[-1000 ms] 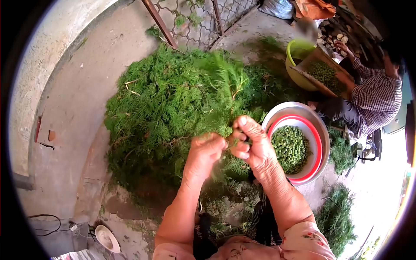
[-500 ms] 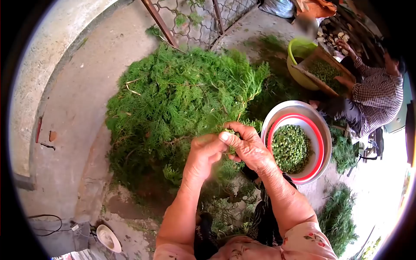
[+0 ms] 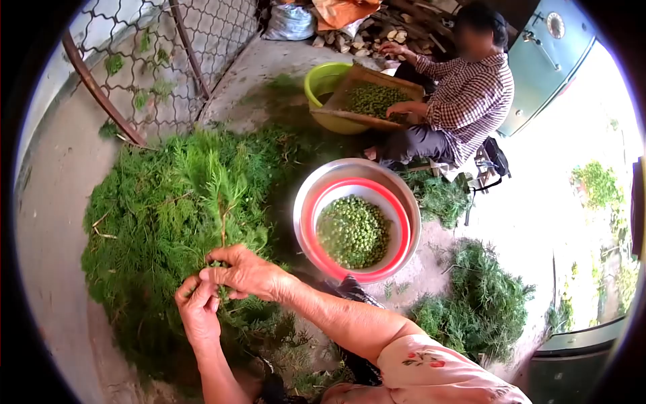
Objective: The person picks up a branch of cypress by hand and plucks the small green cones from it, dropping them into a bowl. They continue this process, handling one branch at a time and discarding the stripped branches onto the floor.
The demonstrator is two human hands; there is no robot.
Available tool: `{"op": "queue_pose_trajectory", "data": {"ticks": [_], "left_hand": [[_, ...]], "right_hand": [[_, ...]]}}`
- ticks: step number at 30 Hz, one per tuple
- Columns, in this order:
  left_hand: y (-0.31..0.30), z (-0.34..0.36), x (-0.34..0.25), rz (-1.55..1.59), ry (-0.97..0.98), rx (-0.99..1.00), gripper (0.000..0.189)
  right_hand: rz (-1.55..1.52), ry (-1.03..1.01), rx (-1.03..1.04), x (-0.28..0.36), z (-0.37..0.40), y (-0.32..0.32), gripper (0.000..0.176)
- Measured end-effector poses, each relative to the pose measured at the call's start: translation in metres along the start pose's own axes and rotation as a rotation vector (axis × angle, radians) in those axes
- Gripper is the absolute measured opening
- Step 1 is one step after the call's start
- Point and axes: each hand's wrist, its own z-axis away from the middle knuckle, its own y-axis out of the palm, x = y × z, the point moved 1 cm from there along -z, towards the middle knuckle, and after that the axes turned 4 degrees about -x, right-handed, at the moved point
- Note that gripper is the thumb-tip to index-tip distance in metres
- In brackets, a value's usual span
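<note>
Both of my hands meet over a large heap of green feathery branches. My right hand has its fingers closed on a leafy sprig that points up and away. Its fingertips touch those of my left hand, which is pinched at the sprig's lower end; what lies between its fingers is hidden. Right of the hands, a red-rimmed bowl sits inside a wider metal basin, and holds many small green cones.
A person in a checked shirt sits at the back, hands at a wooden tray of green pieces over a yellow-green tub. More cut branches lie at right. A wire mesh panel stands at back left.
The view has turned right, so the heap, bowl and other person appear further left. My hands are still together at the sprig. The seated person remains at the tray.
</note>
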Motion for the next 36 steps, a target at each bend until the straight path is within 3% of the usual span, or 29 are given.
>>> {"op": "queue_pose_trajectory", "data": {"ticks": [8,13,15,16,19,22,25,29,34,36], "left_hand": [[-0.008,-0.003,0.001,-0.055,0.107,0.039,0.023],[0.006,0.002,-0.005,-0.092,0.03,-0.085,0.023],[0.008,0.0,0.005,-0.016,0.112,-0.075,0.021],[0.009,-0.001,0.007,0.021,0.153,-0.071,0.02],[0.023,0.001,0.008,0.001,0.209,-0.129,0.018],[0.027,0.006,0.01,-0.236,0.339,-0.144,0.017],[0.024,0.006,0.014,-0.167,0.269,-0.203,0.015],[0.014,0.004,0.014,-0.083,0.151,-0.22,0.017],[0.005,0.0,0.011,-0.025,0.086,-0.311,0.013],[0.005,-0.001,0.009,0.004,0.072,-0.335,0.012]], "right_hand": [[0.039,-0.001,-0.091,0.0,0.003,0.005,0.028],[0.026,-0.143,-0.231,-0.003,0.008,0.012,0.023],[0.062,-0.203,-0.325,-0.006,0.01,0.015,0.022],[0.214,-0.356,-0.446,-0.018,0.004,0.015,0.022],[0.273,-0.685,-0.636,-0.033,-0.007,0.016,0.022],[0.348,-0.641,-0.701,-0.032,-0.006,0.011,0.021],[0.267,-0.523,-0.643,-0.013,0.003,0.004,0.018],[-0.379,-0.316,-0.611,-0.001,0.006,-0.025,0.014],[-0.587,-0.295,-0.918,0.0,0.018,-0.104,0.014],[-0.486,-0.28,-0.996,-0.015,0.027,-0.148,0.017]]}}
